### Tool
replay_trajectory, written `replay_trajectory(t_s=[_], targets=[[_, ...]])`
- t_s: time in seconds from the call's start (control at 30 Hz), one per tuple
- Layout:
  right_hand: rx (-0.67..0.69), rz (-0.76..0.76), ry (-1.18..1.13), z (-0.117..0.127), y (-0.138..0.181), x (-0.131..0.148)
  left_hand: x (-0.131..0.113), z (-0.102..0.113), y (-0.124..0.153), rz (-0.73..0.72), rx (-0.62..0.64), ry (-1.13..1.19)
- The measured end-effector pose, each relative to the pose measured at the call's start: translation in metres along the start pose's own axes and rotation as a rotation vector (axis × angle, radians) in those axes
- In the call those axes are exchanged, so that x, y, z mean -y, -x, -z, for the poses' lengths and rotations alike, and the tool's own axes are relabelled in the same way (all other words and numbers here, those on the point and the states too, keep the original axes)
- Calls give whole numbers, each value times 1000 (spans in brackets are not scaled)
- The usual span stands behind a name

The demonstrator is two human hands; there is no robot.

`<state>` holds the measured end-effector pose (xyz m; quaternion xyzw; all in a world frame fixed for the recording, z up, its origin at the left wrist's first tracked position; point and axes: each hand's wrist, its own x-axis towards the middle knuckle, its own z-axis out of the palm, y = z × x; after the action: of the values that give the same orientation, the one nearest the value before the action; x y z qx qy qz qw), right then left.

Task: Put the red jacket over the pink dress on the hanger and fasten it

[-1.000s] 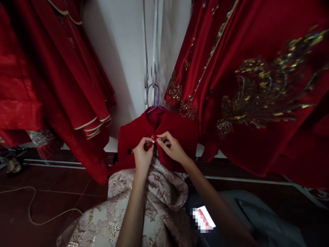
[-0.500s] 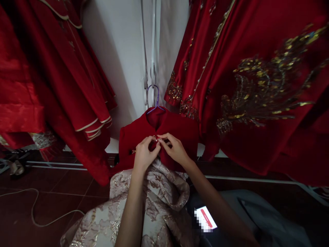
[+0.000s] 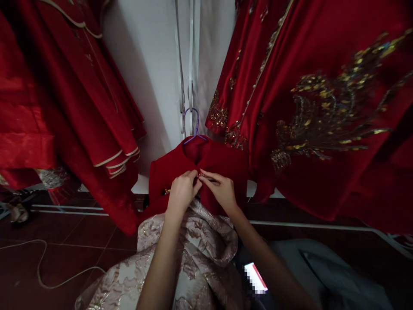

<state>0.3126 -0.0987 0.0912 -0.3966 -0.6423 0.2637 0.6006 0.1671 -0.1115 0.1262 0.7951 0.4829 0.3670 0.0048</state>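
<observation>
A red jacket (image 3: 167,168) hangs from a purple hanger (image 3: 197,125) in the middle of the view. At its front opening, just below the neckline, both hands meet over a small shiny fastener (image 3: 201,175). My left hand (image 3: 183,189) is closed, thumb and fingertips pinched at the fastener's left side. My right hand (image 3: 222,187) pinches the fastener from the right. The fingertips cover most of it, so its exact kind is hard to make out. A gold ornament (image 3: 167,191) shows on the jacket left of my left hand. Shiny patterned brocade fabric (image 3: 193,258) spreads below the jacket.
Red garments with pale piping (image 3: 109,129) hang at the left. A red garment with gold sequins (image 3: 322,112) hangs at the right. White rails (image 3: 190,56) run up the wall. A lit phone screen (image 3: 256,277) lies low right, and a pale cable (image 3: 67,280) crosses the tiled floor.
Both hands stay at the jacket's front. Their fingers have drawn closer together around the fastener, and the right hand's fingers are straighter. The view has shifted slightly.
</observation>
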Motion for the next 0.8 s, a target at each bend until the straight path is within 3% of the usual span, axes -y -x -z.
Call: replay_trajectory(t_s=[0.17, 0.5, 0.7, 0.8], targets=[[24, 4, -14, 2, -3, -2, 0, 1, -3, -49, 45, -115], [49, 9, -44, 5, -5, -3, 8, 5, -3, -154, 74, -75], [117, 32, -11, 5, -11, -4, 5, 5, -2, -115, 66, 9], [56, -20, -71, -1, -5, -13, 2, -6, 1, -38, -9, 149]])
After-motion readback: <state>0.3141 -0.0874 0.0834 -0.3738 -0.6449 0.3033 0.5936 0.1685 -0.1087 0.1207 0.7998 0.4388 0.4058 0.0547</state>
